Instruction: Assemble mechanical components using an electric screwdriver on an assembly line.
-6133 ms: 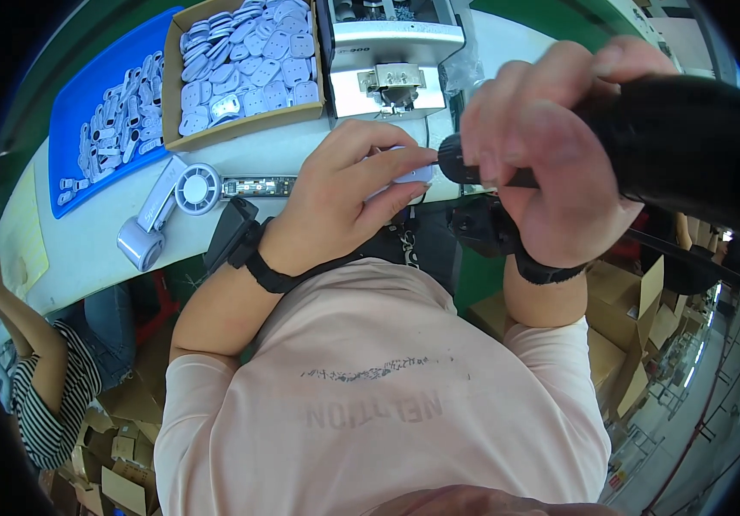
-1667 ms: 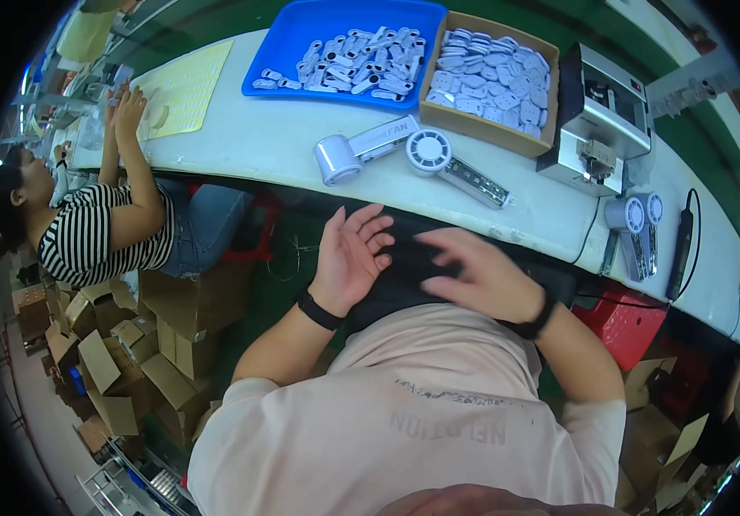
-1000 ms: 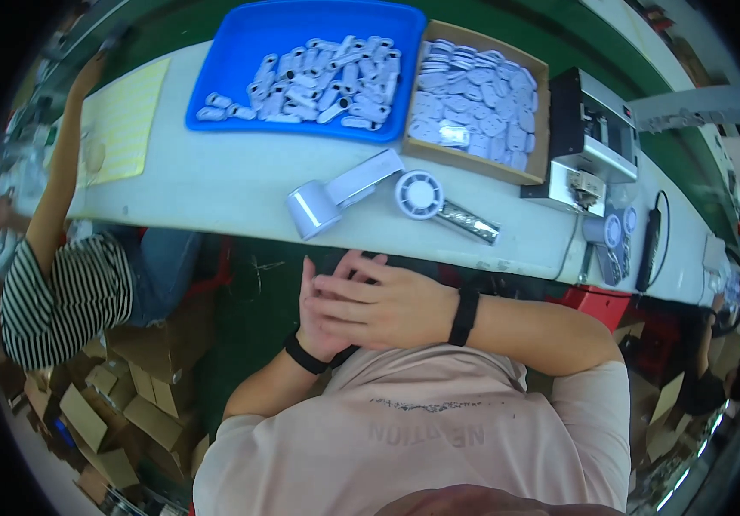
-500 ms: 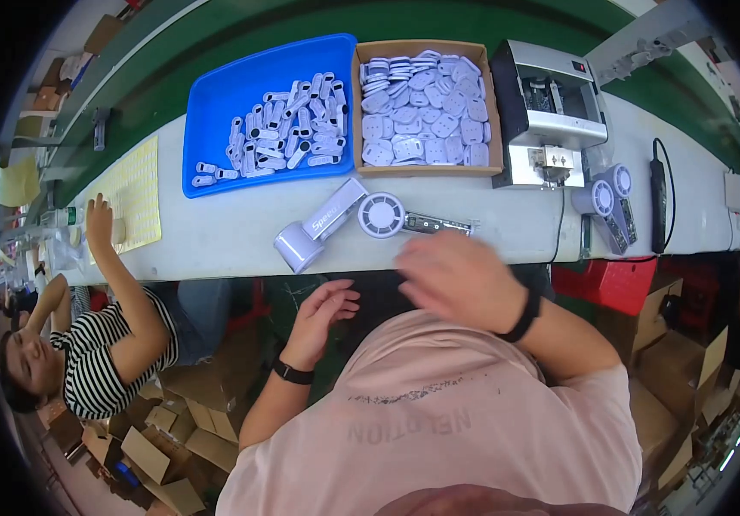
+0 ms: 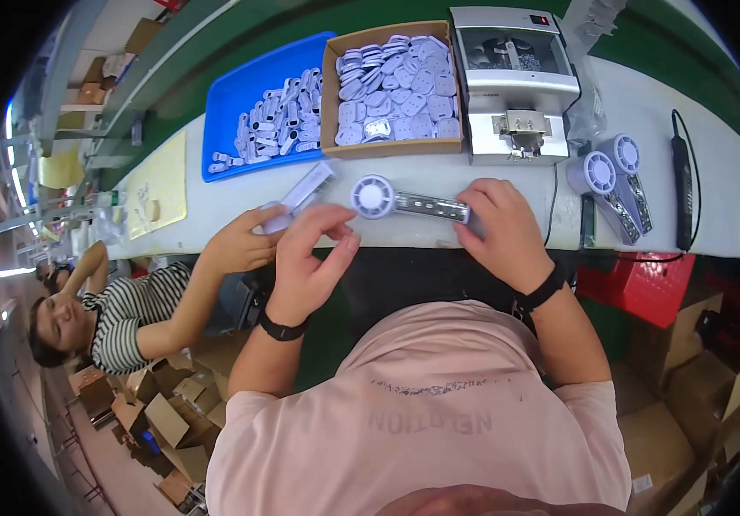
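A handheld fan (image 5: 373, 197) with a round lilac head lies across the front of the bench, its handle pointing right with the circuit board exposed. My right hand (image 5: 508, 232) grips the end of that handle between thumb and fingers. Left of the fan head, my left hand (image 5: 310, 267) hovers at the bench edge, fingers bent and apart from the thumb, with nothing seen in it. A second lilac fan (image 5: 310, 187) lies just beyond; a co-worker's hand (image 5: 245, 239) is on its near end, partly hidden by my left hand.
Behind stand a blue tray (image 5: 219, 129) of small lilac parts, a cardboard box (image 5: 396, 150) of lilac covers and a silver-black machine (image 5: 521, 90). Two more fans (image 5: 611, 185) and a black corded tool (image 5: 684, 185) lie to the right. A red stool (image 5: 637, 288) is below the bench.
My right hand has moved right and taken hold of the fan handle. My left hand has risen toward the bench. The co-worker's arm has reached in to the second fan.
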Motion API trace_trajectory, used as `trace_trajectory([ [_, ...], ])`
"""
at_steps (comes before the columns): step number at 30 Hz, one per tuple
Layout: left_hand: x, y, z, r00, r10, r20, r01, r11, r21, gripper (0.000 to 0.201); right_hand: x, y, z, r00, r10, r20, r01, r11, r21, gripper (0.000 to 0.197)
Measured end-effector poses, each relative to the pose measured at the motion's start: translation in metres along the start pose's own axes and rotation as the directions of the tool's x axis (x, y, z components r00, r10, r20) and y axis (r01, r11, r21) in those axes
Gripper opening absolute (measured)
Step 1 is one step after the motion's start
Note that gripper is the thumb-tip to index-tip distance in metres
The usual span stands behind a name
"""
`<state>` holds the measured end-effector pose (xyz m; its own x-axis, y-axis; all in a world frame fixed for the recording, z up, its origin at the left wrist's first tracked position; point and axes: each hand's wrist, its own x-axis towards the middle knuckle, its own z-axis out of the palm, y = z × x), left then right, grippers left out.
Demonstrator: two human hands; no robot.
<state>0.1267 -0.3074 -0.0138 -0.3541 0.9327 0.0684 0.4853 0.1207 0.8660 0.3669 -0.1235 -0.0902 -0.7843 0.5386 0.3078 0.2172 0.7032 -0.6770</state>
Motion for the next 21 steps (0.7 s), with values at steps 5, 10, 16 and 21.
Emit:
trace_trajectory([
  [5, 0.069, 0.028, 0.021, 0.981, 0.192, 0.005, -0.182, 0.921, 0.344, 0.031, -0.005, 0.014, -0.008, 0.999, 0.007, -0.044, -0.004, 0.998, 0.063, 0.031],
  [10, 0.154, 0.004, 0.018, 0.989, 0.127, 0.080, -0.150, 0.816, 0.558, 0.030, -0.009, 0.019, -0.007, 0.997, 0.007, -0.083, 0.004, 0.991, 0.134, 0.030],
  [16, 0.203, -0.011, 0.018, 0.933, -0.015, 0.361, -0.301, 0.521, 0.799, 0.029, -0.010, 0.023, -0.005, 0.993, 0.016, -0.116, 0.003, 0.986, 0.165, 0.028],
  [21, 0.200, -0.008, 0.015, 0.975, -0.023, 0.222, -0.159, 0.627, 0.762, 0.026, -0.013, 0.023, -0.005, 0.994, 0.023, -0.107, -0.003, 0.983, 0.186, 0.027],
])
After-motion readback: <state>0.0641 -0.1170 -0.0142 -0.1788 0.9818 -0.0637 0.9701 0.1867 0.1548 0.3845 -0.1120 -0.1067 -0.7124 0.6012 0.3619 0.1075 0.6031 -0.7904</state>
